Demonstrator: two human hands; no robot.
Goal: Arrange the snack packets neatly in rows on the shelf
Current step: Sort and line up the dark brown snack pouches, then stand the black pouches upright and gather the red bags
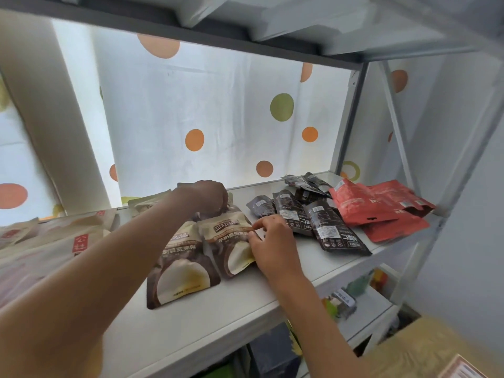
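Observation:
Two brown-and-cream snack pouches lie overlapped in the middle of the white shelf (218, 309). The upper pouch (229, 241) is held at both ends: my left hand (210, 196) pinches its top edge, and my right hand (272, 241) grips its right edge with curled fingers. The lower pouch (180, 274) lies flat beside it, nearer the shelf's front. Several black packets (321, 222) lie in a loose heap to the right, with red packets (381, 208) stacked at the far right. Beige packets with red labels (54, 241) sit at the left, partly hidden by my left arm.
A dotted curtain (218, 118) hangs behind the shelf. Another shelf board (191, 31) runs overhead. Grey metal uprights (351, 115) stand at the right. A lower shelf (365, 304) holds mixed packets, and a yellowish box (425, 347) sits at the bottom right.

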